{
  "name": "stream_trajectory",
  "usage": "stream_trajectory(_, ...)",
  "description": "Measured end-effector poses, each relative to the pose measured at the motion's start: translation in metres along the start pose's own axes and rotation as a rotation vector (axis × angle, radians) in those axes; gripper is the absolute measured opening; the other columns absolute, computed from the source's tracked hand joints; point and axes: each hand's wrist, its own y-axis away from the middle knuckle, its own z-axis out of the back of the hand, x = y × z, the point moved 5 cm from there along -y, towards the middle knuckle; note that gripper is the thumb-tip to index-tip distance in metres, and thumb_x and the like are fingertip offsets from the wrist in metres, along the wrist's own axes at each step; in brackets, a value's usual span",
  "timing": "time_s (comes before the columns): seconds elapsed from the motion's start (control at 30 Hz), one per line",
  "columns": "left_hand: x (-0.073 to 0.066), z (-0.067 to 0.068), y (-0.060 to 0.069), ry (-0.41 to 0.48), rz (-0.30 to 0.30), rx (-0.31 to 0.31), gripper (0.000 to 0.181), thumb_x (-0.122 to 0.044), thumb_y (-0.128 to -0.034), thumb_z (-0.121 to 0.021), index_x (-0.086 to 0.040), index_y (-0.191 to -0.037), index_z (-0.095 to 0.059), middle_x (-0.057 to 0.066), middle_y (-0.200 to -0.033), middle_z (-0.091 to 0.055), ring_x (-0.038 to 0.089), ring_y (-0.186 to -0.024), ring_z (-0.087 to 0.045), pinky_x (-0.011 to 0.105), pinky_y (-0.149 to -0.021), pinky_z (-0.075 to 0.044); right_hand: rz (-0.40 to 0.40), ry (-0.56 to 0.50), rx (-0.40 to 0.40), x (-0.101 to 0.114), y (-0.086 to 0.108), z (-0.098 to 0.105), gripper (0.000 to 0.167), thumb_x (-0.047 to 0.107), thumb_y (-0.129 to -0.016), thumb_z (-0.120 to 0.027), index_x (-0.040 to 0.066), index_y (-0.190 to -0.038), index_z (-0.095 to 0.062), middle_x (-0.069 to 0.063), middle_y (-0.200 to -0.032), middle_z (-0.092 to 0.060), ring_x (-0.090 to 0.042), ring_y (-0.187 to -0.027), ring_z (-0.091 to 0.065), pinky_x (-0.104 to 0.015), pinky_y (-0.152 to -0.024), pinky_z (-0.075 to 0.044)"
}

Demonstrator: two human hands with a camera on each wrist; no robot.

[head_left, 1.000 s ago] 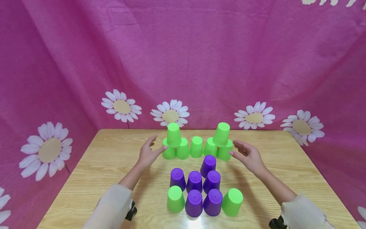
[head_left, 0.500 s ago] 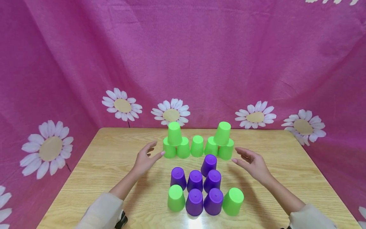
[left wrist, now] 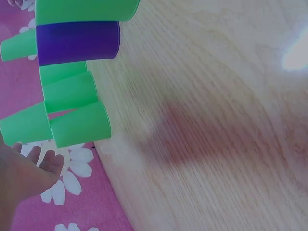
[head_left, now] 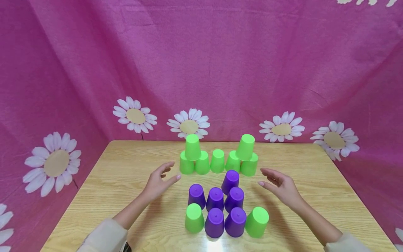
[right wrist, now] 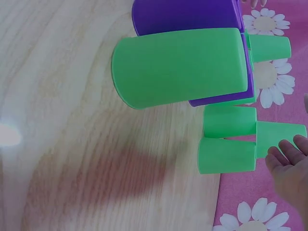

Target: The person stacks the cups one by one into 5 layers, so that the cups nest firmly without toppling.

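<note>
Several green cups stand upside down in a row at the back, one of them the middle cup (head_left: 217,161). A left upper cup (head_left: 192,147) sits across the two leftmost cups. Likewise, a right upper cup (head_left: 245,147) rests on the two rightmost ones. My left hand (head_left: 158,182) hovers left of the row, relaxed fingers apart from every cup and nothing held. On the other side my right hand (head_left: 282,188) is also unoccupied, fingers loosely bent, its thumb tip short of the nearest green cup (right wrist: 227,156). Both hands are partly cropped in the wrist views.
Nearer the person stand several upturned purple cups (head_left: 215,200). A front left green cup (head_left: 194,218) and a front right green cup (head_left: 257,222) flank the front purple pair. All stand on a wooden table (head_left: 104,189) backed by a pink flowered cloth (head_left: 220,70).
Both hands have drawn back toward the person and slightly outward from the two upper green cups. The cups stay where they were.
</note>
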Motion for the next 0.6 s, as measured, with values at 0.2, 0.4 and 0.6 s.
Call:
stream_trajectory(0.2, -0.004, -0.003, 0.008, 0.029, -0.008, 0.032, 0.051, -0.016, -0.0830, -0.069, 0.000, -0.128, -0.050, 0.018, -0.132, -0.053, 0.037, -0.121, -0.049, 0.050, -0.100, -0.041, 0.005, -0.015, 0.020, -0.002, 0.006, -0.004, 0.042, 0.001, -0.082, -0.066, -0.015, -0.119, -0.053, -0.033, -0.119, -0.055, 0.016, -0.103, -0.050, -0.005, -0.087, -0.044)
stream_trajectory(0.4, -0.007, -0.011, 0.022, 0.068, -0.019, 0.080, 0.049, -0.015, -0.0826, -0.069, -0.001, -0.127, -0.052, 0.017, -0.130, -0.054, 0.035, -0.121, -0.049, 0.049, -0.101, -0.041, 0.057, -0.026, 0.044, 0.000, 0.014, -0.006, 0.040, -0.003, -0.081, -0.066, -0.015, -0.117, -0.054, -0.036, -0.117, -0.055, 0.015, -0.104, -0.050, -0.005, -0.088, -0.043)
stream_trajectory(0.6, -0.006, -0.021, 0.034, 0.080, -0.015, 0.127, 0.049, -0.016, -0.0806, -0.071, -0.004, -0.125, -0.054, 0.015, -0.128, -0.057, 0.033, -0.120, -0.050, 0.048, -0.102, -0.041, 0.078, -0.032, 0.057, 0.000, 0.024, -0.007, 0.042, -0.004, -0.079, -0.067, -0.014, -0.117, -0.054, -0.014, -0.117, -0.064, 0.014, -0.104, -0.051, -0.005, -0.088, -0.044)
